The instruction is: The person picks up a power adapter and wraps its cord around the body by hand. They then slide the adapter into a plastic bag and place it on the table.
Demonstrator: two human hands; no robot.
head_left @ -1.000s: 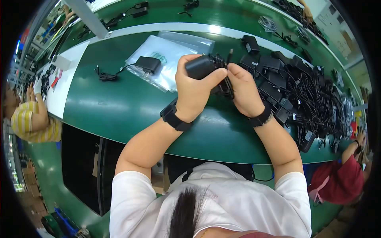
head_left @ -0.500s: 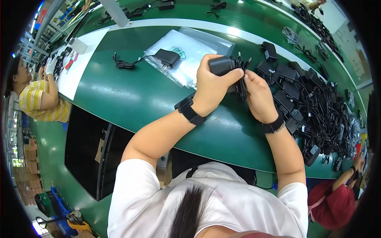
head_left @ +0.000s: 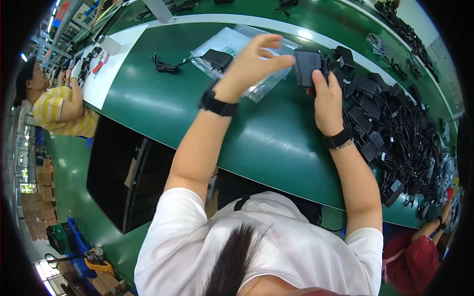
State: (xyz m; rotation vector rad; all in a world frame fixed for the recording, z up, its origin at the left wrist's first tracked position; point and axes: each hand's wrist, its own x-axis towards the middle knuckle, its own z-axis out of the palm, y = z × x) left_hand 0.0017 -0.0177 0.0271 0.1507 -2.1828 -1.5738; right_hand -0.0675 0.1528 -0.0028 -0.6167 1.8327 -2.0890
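Observation:
My right hand (head_left: 328, 106) is closed around a black power adapter (head_left: 307, 64), thumb on its broad face. Part of the adapter's dark cable shows behind it, by the fingers. To the left, my left hand (head_left: 251, 66) is raised with its fingers apart and holds nothing; its thumb tip comes close to the adapter's edge. Beneath and beyond the left hand lie clear plastic bags (head_left: 264, 91). A second power adapter (head_left: 217, 58) rests on them, and its coiled cable (head_left: 164, 65) trails left onto the green table.
A large heap of black adapters and cables (head_left: 402, 133) covers the table (head_left: 266, 148) at right. One adapter (head_left: 344, 58) lies by the raised white strip (head_left: 217, 19). A co-worker in yellow stripes (head_left: 61, 111) is at the far left, another in red (head_left: 412, 254) at lower right.
My left hand has let go of the adapter and moved left, its fingers opening. The right hand now holds the adapter alone, turned upright. The whole view has shifted slightly.

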